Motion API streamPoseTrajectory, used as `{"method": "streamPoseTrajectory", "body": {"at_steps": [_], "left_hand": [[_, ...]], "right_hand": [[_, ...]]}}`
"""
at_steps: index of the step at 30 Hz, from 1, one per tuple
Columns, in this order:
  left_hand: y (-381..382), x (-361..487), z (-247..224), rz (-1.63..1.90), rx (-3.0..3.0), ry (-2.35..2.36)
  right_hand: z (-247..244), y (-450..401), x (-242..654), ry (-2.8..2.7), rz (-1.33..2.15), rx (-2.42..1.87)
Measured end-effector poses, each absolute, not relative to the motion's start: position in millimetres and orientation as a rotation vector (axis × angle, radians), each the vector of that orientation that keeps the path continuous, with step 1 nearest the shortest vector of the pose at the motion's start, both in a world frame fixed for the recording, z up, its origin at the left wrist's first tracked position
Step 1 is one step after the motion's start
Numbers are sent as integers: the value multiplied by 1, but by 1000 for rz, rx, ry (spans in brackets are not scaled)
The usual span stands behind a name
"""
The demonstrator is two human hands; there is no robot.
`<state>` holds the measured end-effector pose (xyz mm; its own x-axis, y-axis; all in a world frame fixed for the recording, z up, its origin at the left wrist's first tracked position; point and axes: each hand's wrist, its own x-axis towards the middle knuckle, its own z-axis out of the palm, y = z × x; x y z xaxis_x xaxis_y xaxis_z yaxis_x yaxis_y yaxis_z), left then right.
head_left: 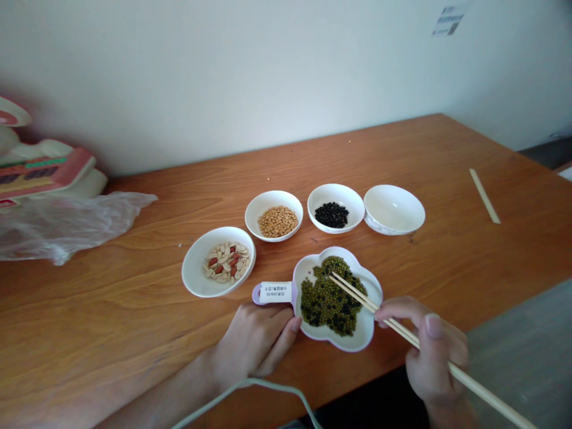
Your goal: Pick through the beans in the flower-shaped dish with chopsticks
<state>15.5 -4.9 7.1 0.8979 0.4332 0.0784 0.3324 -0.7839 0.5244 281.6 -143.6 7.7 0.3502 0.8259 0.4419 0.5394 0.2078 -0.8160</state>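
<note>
My right hand (431,345) is closed round a pair of wooden chopsticks (393,325), their tips among green beans (328,298) mixed with black ones. These beans lie in a white flower-shaped dish (369,277) with a lilac rim and a labelled handle. Curled beside that handle, my left hand (259,339) grips the dish's left edge, thumb at the rim; its other fingertips are hidden. Beyond the dish stand a bowl (194,271) of peanuts, a bowl (252,217) of yellow soybeans, a bowl (315,199) of black beans and an empty white bowl (393,205).
A paper chopstick sleeve (485,196) lies at the right of the wooden table (447,262). Clear plastic wrap (75,220) and a colourful toy (44,170) are at the left. A pale cable (268,384) crosses near my left wrist. A white wall (268,71) stands behind.
</note>
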Motion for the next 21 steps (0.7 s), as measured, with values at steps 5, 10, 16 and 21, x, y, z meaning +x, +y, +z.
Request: {"method": "streamPoseTrajectory", "body": {"at_steps": [5,10,16,21], "left_hand": [[-5,15,6,280,2537,545],[-5,16,6,261,2546,556],[-5,15,6,240,2558,554],[-5,14,6,242,2561,556]], "right_hand": [[11,-140,279,-1341,328,-1488],[9,-139,277,-1304,335,-1484],[4,-139,275,-1198,288,-1467],[-4,-141,273,-1105,214,-1413]]}}
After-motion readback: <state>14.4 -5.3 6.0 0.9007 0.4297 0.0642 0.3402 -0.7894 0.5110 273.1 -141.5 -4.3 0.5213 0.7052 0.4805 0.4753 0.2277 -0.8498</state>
